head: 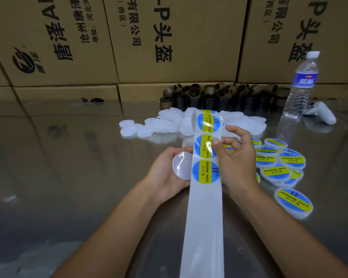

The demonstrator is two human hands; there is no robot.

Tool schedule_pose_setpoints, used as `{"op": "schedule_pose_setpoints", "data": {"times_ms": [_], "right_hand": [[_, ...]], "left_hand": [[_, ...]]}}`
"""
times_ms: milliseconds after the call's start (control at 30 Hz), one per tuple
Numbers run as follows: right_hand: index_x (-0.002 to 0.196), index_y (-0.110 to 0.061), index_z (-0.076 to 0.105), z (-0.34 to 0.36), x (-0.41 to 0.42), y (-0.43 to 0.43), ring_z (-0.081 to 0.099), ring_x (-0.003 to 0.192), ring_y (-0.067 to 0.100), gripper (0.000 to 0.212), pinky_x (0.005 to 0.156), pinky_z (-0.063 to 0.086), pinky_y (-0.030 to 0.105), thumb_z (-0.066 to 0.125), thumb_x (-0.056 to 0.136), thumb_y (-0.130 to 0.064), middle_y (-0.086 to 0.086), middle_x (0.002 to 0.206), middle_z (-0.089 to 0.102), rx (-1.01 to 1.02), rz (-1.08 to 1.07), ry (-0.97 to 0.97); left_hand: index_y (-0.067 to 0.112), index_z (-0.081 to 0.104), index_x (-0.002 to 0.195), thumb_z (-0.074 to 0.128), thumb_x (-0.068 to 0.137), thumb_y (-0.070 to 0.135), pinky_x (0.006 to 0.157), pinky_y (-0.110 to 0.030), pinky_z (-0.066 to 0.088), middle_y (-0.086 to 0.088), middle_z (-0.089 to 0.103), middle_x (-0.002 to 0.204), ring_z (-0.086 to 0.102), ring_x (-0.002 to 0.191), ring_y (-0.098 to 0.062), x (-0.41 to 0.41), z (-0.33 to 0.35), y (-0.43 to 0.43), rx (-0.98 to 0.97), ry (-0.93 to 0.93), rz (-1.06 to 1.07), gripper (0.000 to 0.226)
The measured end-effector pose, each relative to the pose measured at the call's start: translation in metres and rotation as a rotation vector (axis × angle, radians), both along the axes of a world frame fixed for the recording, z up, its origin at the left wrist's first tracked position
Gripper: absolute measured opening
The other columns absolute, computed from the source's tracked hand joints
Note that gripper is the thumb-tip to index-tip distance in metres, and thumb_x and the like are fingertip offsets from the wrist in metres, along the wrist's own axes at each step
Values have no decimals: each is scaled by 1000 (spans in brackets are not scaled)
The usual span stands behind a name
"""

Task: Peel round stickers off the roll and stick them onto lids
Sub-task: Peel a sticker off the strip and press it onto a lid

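A white backing strip (203, 227) runs from the bottom edge up the middle of the view, carrying blue and yellow round stickers. My left hand (165, 175) holds a bare translucent white lid (182, 166) just left of the strip. My right hand (235, 157) is on the strip's right side, its thumb pressed on the edge of the middle sticker (204, 146) and its fingers curled behind the strip. Another sticker (206, 172) sits below it. The lid's right edge is hidden under the strip.
A heap of bare white lids (161, 125) lies beyond the hands. Stickered lids (279, 163) are piled to the right. A water bottle (300, 85), a white controller (319, 113), brown cardboard cores (209, 97) and a wall of cartons (169, 41) stand at the back.
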State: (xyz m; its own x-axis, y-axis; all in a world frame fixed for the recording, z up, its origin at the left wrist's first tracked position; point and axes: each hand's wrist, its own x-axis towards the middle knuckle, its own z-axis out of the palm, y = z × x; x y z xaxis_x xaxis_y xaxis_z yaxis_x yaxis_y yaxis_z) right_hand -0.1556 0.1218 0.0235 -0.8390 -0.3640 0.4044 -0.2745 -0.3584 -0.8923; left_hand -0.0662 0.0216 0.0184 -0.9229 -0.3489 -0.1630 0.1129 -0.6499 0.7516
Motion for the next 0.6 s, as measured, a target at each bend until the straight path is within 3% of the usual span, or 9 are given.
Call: {"op": "schedule_pose_setpoints", "data": {"times_ms": [67, 133, 267, 400, 600], "right_hand": [[96, -31, 50, 0, 1, 0, 54, 49, 0, 30, 48, 42, 13, 61, 88, -4, -2, 76, 60, 1, 6, 5], [95, -31, 49, 0, 1, 0, 55, 52, 3, 30, 50, 44, 17, 60, 89, -4, 0, 78, 60, -3, 12, 4], [93, -30, 48, 0, 1, 1, 56, 53, 1, 29, 50, 44, 17, 61, 89, -4, 3, 78, 58, -19, -4, 34], [97, -29, 47, -1, 4, 2, 58, 60, 9, 30, 55, 46, 18, 66, 86, -9, 7, 82, 58, 24, 70, 67], [99, -29, 51, -6, 12, 2, 58, 65, 21, 37, 61, 47, 26, 71, 80, -5, 11, 76, 59, 187, 165, 227]], "left_hand": [[9, 61, 110, 42, 96, 29, 83, -38, 54, -14, 68, 103, 65, 90, -27, -1, -1, 3, -127, -61, -27, 31], [11, 65, 110, 48, 93, 38, 82, -38, 55, -12, 71, 104, 69, 91, -25, -1, -2, 6, -261, -71, -57, 36], [1, 63, 113, 62, 88, 25, 78, -37, 57, -17, 70, 106, 68, 88, -27, -2, -4, 9, -430, -125, 14, 34], [7, 66, 91, 61, 91, 22, 66, -29, 56, -12, 71, 89, 68, 73, -21, -2, -4, 7, -459, -97, 137, 16], [11, 63, 77, 61, 91, 21, 71, -35, 51, -13, 67, 79, 62, 66, -23, -3, -1, 4, -434, -69, 353, 17]]}}
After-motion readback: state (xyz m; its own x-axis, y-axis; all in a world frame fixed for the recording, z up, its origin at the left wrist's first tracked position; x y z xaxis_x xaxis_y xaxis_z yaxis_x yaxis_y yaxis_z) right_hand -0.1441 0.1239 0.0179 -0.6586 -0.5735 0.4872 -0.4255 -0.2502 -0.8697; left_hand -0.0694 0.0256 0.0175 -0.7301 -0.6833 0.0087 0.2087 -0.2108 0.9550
